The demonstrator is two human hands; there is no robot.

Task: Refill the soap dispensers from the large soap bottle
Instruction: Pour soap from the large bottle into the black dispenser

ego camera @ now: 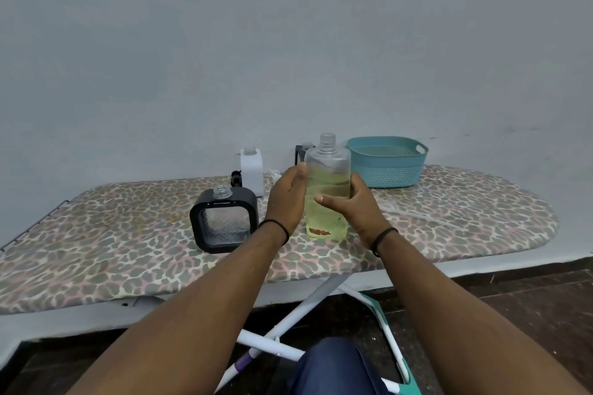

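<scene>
Your right hand (356, 205) is gripping the large soap bottle (327, 192), thumb across its front, while your left hand (287, 199) is pressing flat against its side, fingers straight. The uncapped bottle is standing upright on the leopard-print ironing board (128, 250); its red label is too blurred to read. A teal basket (388, 167) is sitting behind it, a black-framed dispenser (223, 221) to its left, and a white dispenser (252, 171) beyond that.

You see yellow-green soap in the clear large bottle (327, 196), a black-framed dispenser (223, 221), a white dispenser (252, 171), a teal perforated basket (386, 170), and the leopard-print ironing board cover (449, 212).
</scene>
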